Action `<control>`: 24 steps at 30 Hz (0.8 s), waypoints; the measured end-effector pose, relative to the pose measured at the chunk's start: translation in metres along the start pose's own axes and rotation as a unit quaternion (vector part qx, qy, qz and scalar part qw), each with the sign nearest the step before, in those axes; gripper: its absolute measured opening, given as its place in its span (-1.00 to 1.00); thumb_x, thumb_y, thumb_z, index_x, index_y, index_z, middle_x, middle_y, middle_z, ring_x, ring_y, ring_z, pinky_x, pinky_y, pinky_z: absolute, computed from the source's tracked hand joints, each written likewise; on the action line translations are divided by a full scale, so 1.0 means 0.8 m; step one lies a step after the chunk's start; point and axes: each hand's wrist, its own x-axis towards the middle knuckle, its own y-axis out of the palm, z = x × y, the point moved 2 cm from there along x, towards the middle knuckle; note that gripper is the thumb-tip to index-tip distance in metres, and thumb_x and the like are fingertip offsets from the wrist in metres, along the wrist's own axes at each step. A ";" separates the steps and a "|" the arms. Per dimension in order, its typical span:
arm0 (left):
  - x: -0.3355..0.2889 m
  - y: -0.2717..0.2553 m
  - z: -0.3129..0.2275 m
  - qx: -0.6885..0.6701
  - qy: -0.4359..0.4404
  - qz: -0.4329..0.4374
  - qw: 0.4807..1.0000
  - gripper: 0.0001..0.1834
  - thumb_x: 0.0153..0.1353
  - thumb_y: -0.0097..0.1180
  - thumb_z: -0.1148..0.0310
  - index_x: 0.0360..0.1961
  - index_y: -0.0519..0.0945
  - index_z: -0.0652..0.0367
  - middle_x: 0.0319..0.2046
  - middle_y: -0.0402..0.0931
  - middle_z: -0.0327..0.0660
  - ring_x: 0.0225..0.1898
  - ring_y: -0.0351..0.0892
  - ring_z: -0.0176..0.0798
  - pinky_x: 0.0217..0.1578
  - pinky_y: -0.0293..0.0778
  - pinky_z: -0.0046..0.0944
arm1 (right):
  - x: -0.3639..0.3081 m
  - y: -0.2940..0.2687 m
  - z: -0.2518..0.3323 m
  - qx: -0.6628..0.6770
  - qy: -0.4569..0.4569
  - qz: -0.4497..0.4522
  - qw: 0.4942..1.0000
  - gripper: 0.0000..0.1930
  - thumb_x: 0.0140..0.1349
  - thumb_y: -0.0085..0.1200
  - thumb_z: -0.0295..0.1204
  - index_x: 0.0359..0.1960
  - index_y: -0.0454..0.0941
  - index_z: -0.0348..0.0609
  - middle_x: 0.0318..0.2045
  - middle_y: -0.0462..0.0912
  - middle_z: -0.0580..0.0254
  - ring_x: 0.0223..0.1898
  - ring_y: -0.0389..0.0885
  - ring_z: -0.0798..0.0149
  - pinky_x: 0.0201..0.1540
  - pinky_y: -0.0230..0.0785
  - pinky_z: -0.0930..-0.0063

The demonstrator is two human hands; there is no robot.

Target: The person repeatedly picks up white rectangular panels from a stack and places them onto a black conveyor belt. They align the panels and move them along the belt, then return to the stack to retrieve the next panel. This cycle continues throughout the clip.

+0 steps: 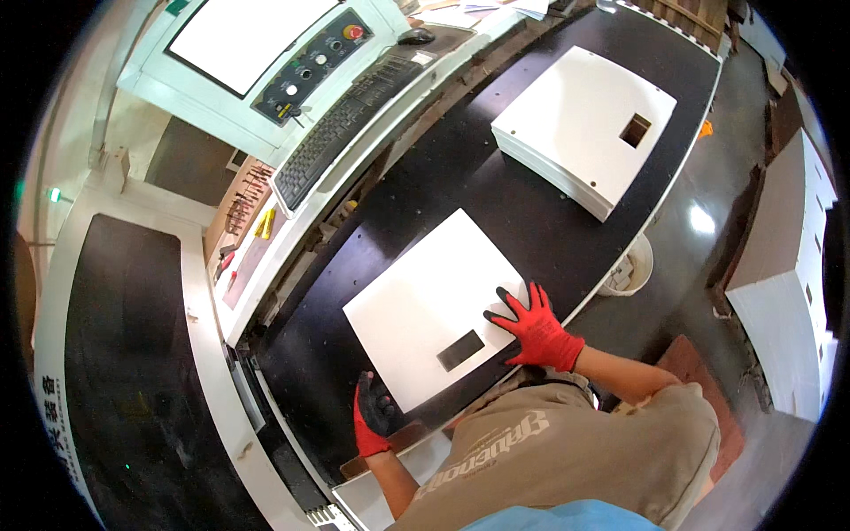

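A white rectangular panel (434, 305) with a small rectangular cutout lies flat on the black tabletop (443, 168) before me. Both my hands wear red gloves with black on the palms and fingers. My right hand (536, 329) rests on the panel's right edge beside the cutout, its fingers spread. At the lower left corner, my left hand (374, 414) is beside the panel's edge, thumb apart from the bent fingers; whether it touches the edge is hard to see. Farther off on the right lies a stack of similar white panels (575, 115), the top one with a cutout and small corner holes.
A control console with a keyboard (354, 124), a mouse (416, 35) and a red button (353, 32) borders the table's far left. Small tools (248, 196) sit in a rack below it. A white bucket (630, 268) stands beyond the right edge. Large white panel stacks (784, 283) stand farther right.
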 end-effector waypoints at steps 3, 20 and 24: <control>-0.002 -0.018 -0.002 0.008 0.076 0.025 0.997 -0.48 0.46 0.06 -0.11 0.22 0.60 -0.01 -0.11 0.65 -0.27 -0.29 0.51 -0.33 -0.37 0.40 -0.38 | 0.002 -0.009 0.006 0.010 0.019 -0.019 1.000 0.06 -0.21 0.55 0.08 0.45 0.38 0.25 0.46 0.22 -0.25 0.44 0.06 -0.62 0.42 -0.10 -0.61; -0.045 0.113 -0.049 0.167 0.243 0.383 0.875 -0.38 0.48 0.09 0.38 0.51 0.30 0.25 0.47 0.33 -0.12 0.45 0.33 -0.16 0.47 0.12 -0.18 | -0.017 -0.059 -0.083 0.568 0.192 -0.498 0.626 -0.81 0.37 0.26 -0.49 -0.04 0.68 -0.28 -0.28 0.66 0.45 -0.26 0.54 0.49 -0.15 0.43 0.52; 0.053 0.036 0.034 0.206 0.308 0.221 0.902 -0.25 0.34 0.26 0.36 0.51 0.29 0.23 0.38 0.44 -0.13 0.41 0.36 -0.13 0.44 0.17 -0.17 | -0.032 -0.088 -0.149 0.578 0.162 -0.575 0.556 -0.57 0.44 0.16 -0.39 0.31 0.50 -0.19 0.05 0.65 0.24 -0.01 0.61 0.36 0.06 0.51 0.35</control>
